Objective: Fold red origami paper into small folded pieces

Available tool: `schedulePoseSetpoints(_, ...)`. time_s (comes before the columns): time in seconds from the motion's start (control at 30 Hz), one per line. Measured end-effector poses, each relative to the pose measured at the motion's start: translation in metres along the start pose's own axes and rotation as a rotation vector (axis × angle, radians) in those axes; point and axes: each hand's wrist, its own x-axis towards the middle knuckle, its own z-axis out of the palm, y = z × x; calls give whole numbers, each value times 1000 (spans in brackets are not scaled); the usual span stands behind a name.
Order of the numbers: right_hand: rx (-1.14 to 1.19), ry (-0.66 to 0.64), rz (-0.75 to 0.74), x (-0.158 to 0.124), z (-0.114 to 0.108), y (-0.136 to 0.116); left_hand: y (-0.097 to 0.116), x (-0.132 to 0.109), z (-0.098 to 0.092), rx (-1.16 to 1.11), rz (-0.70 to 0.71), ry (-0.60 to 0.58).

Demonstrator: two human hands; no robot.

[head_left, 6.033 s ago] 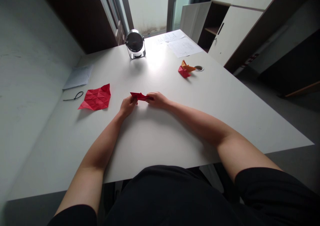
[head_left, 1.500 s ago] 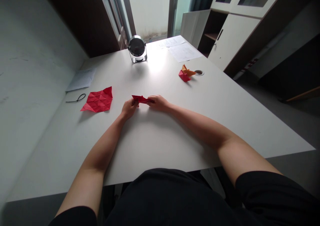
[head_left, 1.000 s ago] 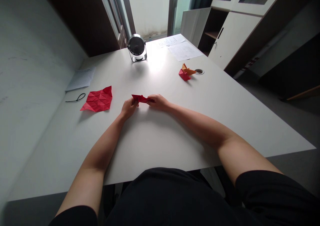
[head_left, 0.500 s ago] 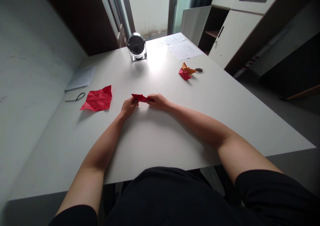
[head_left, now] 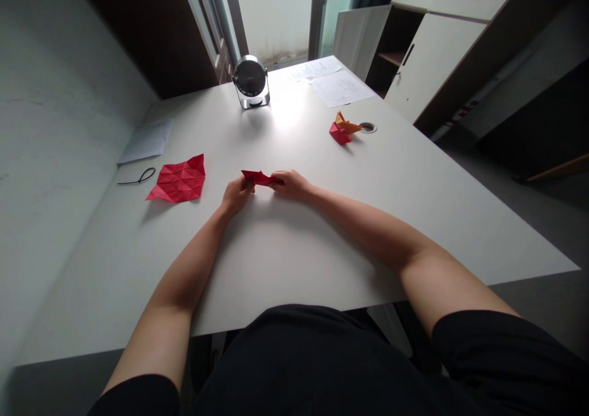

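Paper (head_left: 257,177), red, creased, folded small and pointed, pinched at either end between left hand (head_left: 237,195) and right hand (head_left: 289,184)

Origami (head_left: 257,177) between left hand (head_left: 236,194), right hand (head_left: 290,184)

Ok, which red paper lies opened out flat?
The creased red sheet by the black tie. The folded red piece is pinched by left hand and right hand; the red-orange model is folded too.
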Motion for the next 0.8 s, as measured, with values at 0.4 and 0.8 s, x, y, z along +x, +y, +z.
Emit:
schedulePoseSetpoints(0.4, 13, 3, 12, 0, 1, 1, 4, 0, -1, -17, -6, 5)
schedulePoseSetpoints(0.8, 15, 5, 1, -1, 2, 2, 1, 1, 0, -8, 4, 9)
